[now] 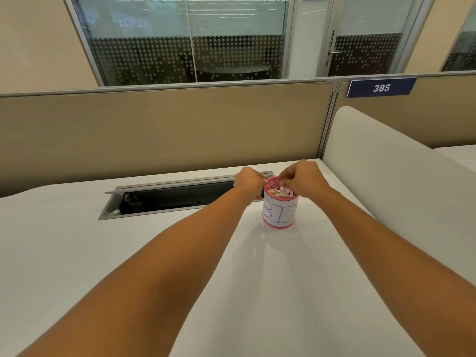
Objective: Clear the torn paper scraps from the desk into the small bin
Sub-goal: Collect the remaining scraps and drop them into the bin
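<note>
The small bin [280,215] is a pink cup with a white label reading "BIN". It stands on the white desk [257,266] near the back right. Torn paper scraps [282,192], pink and pale, fill its top. My left hand [248,182] is at the bin's left side, fingers curled round its rim. My right hand [301,177] hovers over the bin's mouth, with its fingertips bunched downward and seemingly pinching a small scrap just above the pile. I see no loose scraps on the desk.
An open cable tray [164,199] with a raised grey lid runs along the back of the desk, left of the bin. A beige partition [164,124] stands behind it, and a white side divider [386,171] rises at the right.
</note>
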Tool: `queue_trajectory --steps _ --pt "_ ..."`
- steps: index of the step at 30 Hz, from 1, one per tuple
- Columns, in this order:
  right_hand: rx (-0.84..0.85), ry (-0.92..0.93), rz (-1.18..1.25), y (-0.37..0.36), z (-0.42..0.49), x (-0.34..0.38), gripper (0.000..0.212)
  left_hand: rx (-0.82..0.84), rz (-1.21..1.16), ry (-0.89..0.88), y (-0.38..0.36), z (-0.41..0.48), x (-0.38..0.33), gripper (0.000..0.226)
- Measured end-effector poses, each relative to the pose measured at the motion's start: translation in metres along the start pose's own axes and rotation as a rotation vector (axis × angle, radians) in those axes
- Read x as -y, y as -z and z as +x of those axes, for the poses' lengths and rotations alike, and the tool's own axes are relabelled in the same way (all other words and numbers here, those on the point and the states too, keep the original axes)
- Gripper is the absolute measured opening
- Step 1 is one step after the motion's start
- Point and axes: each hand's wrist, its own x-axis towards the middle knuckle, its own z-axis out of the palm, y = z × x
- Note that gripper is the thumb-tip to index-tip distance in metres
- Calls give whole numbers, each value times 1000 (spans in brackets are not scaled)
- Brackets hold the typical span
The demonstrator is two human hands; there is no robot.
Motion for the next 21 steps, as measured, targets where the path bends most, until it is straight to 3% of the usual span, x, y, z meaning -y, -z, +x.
queue_trajectory --steps 8,21 --pt "192 -24 -371 -22 24 10 36 50 -42 22 -7 2 8 28" --pt "261 -66 -393 -44 38 12 35 9 -88 39 -9 4 14 30"
